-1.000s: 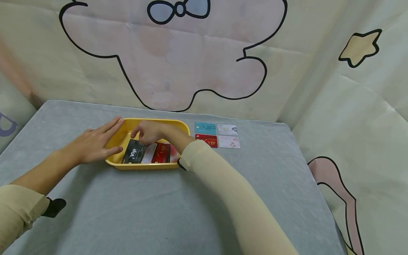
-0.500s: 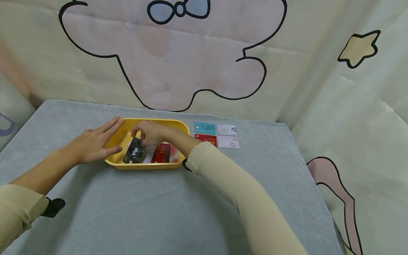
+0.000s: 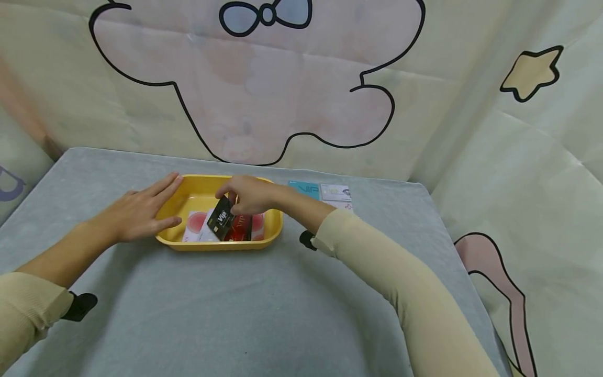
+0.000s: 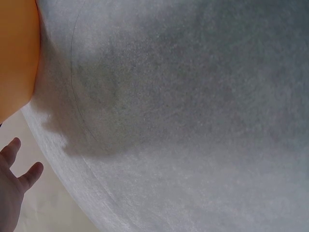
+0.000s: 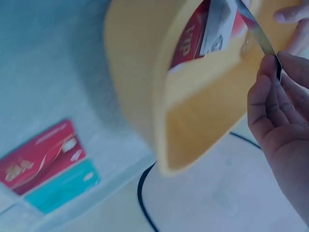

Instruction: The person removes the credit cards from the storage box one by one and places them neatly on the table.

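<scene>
My right hand [image 3: 252, 195] pinches a black VIP card [image 3: 220, 218] between thumb and fingers, tilted over the yellow tray [image 3: 219, 246]. Seen edge-on in the right wrist view, the card [image 5: 258, 35] stands up from the fingertips. Below it in the tray lie a red VIP card [image 3: 241, 228] and pink-and-white cards [image 3: 194, 225], partly overlapping. My left hand [image 3: 141, 212] rests with straight fingers at the tray's left rim and holds no card. In the left wrist view only part of that left hand [image 4: 17, 186] shows.
Right of the tray, a teal card [image 3: 303, 188] and white cards [image 3: 336, 192] lie on the grey cloth [image 3: 264, 314]. The right forearm covers a red card there, visible in the right wrist view [image 5: 43, 157]. A printed curtain [image 3: 292, 89] hangs behind the table.
My right hand has lifted the black VIP card off the other cards and moved right with it, uncovering a pink-and-white card beneath. The left hand has stayed in place.
</scene>
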The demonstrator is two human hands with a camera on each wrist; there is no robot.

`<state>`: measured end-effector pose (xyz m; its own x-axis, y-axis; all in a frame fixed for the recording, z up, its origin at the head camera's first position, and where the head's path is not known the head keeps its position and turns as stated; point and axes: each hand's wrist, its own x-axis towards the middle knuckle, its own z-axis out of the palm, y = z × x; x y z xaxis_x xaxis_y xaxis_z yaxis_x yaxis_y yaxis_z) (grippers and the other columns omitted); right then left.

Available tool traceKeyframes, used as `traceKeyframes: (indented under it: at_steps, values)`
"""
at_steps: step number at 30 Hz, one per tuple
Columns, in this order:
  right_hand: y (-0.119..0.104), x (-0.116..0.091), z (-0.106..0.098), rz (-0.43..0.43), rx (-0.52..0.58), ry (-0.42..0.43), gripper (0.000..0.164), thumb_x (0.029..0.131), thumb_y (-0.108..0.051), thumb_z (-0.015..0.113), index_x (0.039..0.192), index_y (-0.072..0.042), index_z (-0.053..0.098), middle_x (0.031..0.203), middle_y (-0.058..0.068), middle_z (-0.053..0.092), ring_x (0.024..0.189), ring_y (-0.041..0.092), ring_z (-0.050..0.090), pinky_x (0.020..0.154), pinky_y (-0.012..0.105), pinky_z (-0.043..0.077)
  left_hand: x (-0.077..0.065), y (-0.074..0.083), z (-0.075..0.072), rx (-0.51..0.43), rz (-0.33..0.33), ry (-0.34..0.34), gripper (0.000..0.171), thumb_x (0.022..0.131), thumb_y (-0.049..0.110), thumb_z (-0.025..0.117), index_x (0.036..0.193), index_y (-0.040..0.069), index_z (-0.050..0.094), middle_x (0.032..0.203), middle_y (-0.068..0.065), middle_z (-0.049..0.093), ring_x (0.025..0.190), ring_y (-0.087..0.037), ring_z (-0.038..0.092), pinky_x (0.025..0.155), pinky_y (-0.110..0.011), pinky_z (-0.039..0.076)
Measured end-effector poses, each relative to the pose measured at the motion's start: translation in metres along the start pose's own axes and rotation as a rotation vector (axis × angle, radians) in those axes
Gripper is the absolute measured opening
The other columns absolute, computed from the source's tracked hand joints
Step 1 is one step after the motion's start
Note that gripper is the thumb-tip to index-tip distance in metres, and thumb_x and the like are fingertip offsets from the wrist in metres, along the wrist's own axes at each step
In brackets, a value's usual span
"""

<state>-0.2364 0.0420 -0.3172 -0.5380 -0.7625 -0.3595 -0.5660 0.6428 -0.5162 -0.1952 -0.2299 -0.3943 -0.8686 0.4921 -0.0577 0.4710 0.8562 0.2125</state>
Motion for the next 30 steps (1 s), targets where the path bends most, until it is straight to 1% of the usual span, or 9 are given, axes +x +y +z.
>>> traceKeyframes:
  at_steps: [3,5,9,12,16,22,26,30]
  values:
    - [0.007,-0.014,-0.007,0.014,-0.004,0.031,0.045,0.095,-0.004,0.063,0.14,-0.002,0.055,0.115,0.01,0.065,0.101,0.019,0.059,0.087,0.021,0.049,0.0,0.001,0.0,0.004,-0.005,-0.01,0.091,0.096,0.05,0.056,0.16,0.005,0.008,0.165,-0.019,0.01,0.138,-0.046,0.038,0.096,-0.07,0.038]
    - [0.011,-0.023,-0.011,0.029,0.021,0.048,0.046,0.095,-0.004,0.063,0.141,-0.002,0.054,0.116,0.009,0.064,0.101,0.019,0.059,0.088,0.021,0.049,0.0,0.002,0.0,0.005,-0.008,-0.014,0.092,0.095,0.049,0.056,0.16,0.005,0.008,0.165,-0.019,0.009,0.138,-0.046,0.038,0.096,-0.07,0.038]
    - [0.017,-0.041,-0.018,0.065,0.076,0.106,0.048,0.095,-0.005,0.065,0.142,-0.006,0.054,0.111,0.009,0.065,0.098,0.021,0.061,0.087,0.021,0.052,0.001,0.003,0.001,0.005,-0.019,-0.023,0.092,0.095,0.05,0.055,0.16,0.005,0.007,0.166,-0.019,0.008,0.139,-0.047,0.036,0.097,-0.07,0.037]
    - [0.023,-0.052,-0.02,0.081,0.076,0.157,0.048,0.094,-0.006,0.067,0.141,-0.008,0.056,0.108,0.008,0.067,0.096,0.019,0.063,0.084,0.021,0.054,0.001,0.004,0.001,0.005,-0.025,-0.027,0.093,0.095,0.051,0.055,0.16,0.005,0.006,0.166,-0.019,0.008,0.139,-0.047,0.035,0.097,-0.071,0.037]
    - [0.03,-0.065,-0.019,0.074,0.103,0.222,0.049,0.093,-0.007,0.069,0.14,-0.008,0.056,0.106,0.007,0.068,0.093,0.017,0.065,0.083,0.022,0.055,0.001,0.005,0.001,0.005,-0.03,-0.027,0.093,0.095,0.051,0.055,0.16,0.005,0.006,0.165,-0.019,0.008,0.139,-0.048,0.035,0.097,-0.071,0.037]
    - [0.04,-0.085,-0.016,0.054,0.211,0.31,0.048,0.091,-0.004,0.069,0.138,-0.005,0.058,0.1,0.006,0.07,0.088,0.018,0.067,0.082,0.025,0.056,0.001,0.006,0.001,0.004,-0.036,-0.025,0.093,0.095,0.051,0.055,0.159,0.005,0.007,0.165,-0.02,0.009,0.139,-0.048,0.034,0.097,-0.072,0.036]
    - [0.048,-0.096,-0.013,0.054,0.269,0.34,0.048,0.091,-0.005,0.069,0.138,-0.004,0.058,0.099,0.006,0.07,0.088,0.019,0.066,0.081,0.027,0.056,0.001,0.006,0.002,0.006,-0.032,-0.023,0.093,0.095,0.051,0.055,0.159,0.005,0.007,0.165,-0.02,0.009,0.139,-0.048,0.035,0.097,-0.071,0.037]
    - [0.056,-0.106,-0.01,0.043,0.309,0.346,0.05,0.09,-0.005,0.071,0.138,-0.003,0.058,0.1,0.006,0.07,0.086,0.021,0.066,0.08,0.03,0.056,0.001,0.006,0.002,0.011,-0.032,-0.023,0.093,0.095,0.051,0.055,0.159,0.005,0.007,0.165,-0.02,0.008,0.138,-0.049,0.035,0.096,-0.071,0.037]
